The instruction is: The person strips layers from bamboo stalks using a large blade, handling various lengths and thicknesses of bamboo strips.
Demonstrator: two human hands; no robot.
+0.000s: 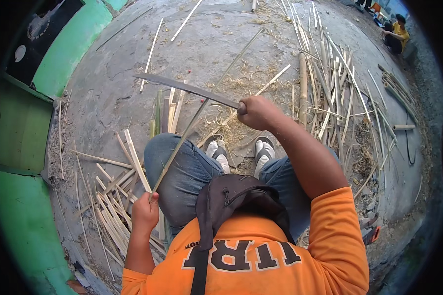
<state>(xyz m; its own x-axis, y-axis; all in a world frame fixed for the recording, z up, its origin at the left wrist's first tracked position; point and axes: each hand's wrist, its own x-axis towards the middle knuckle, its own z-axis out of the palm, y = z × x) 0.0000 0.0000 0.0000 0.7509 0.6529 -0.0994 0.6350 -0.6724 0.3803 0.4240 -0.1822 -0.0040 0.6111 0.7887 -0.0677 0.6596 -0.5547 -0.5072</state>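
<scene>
while the left hand [145, 212] grips a long bamboo strip [194, 119], the right hand [258, 113] holds a long knife [187, 88].
the hands are apart, each closed; the strip slants up past the left leg [192, 164], the knife crossing it, and pale split pieces [110, 221] lie heaped beside that leg.

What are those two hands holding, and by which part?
The right hand holds a long knife by its handle; the left hand holds a thin strip near its lower end.
</scene>
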